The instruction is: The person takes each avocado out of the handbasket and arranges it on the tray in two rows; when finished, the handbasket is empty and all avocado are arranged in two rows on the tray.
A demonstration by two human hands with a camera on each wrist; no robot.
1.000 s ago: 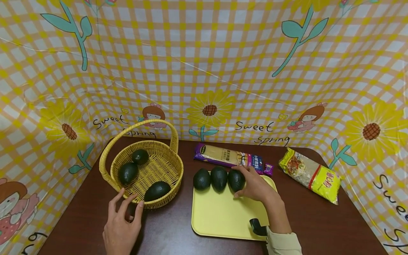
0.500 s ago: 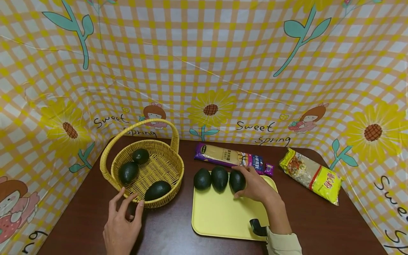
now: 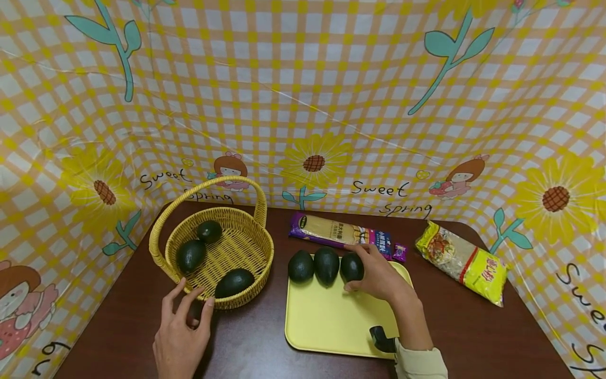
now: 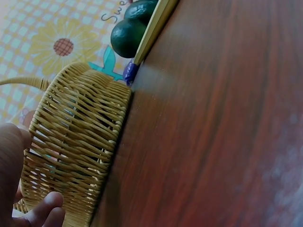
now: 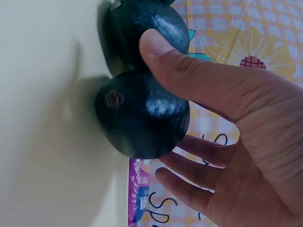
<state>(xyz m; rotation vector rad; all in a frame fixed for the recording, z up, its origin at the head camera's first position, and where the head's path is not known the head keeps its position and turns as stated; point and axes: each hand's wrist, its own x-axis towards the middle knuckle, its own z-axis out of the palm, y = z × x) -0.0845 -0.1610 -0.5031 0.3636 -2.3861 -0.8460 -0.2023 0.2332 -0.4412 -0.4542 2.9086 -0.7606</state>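
In the head view my left hand [image 3: 182, 334] holds the near rim of a yellow wicker basket [image 3: 262, 268]; in the left wrist view, some fingers [image 4: 47, 208] lie against the basket's outer wall. Inside the basket are three dark green avocados, one at the front [image 3: 234, 282], one at the left [image 3: 191, 256] and a smaller one behind [image 3: 209, 231]. My right hand [image 3: 381, 276] holds an avocado [image 3: 352, 267] between thumb and fingers at the far edge of a yellow tray [image 3: 336, 321]. Left of it, two more avocados stand in a row, a middle one [image 3: 326, 266] and a left one [image 3: 300, 267].
Behind the tray lie a purple noodle packet [image 3: 331, 231] and a small purple sweet [image 3: 400, 251]. A yellow bag [image 3: 464, 260] of noodles is at the right. A dark curved object [image 3: 381, 338] shows by the right sleeve. Checked cloth [image 3: 312, 95] walls the table.
The right thumb and the avocado it holds have shifted very slightly. The left hand, the basket and the other avocados stay as they were.
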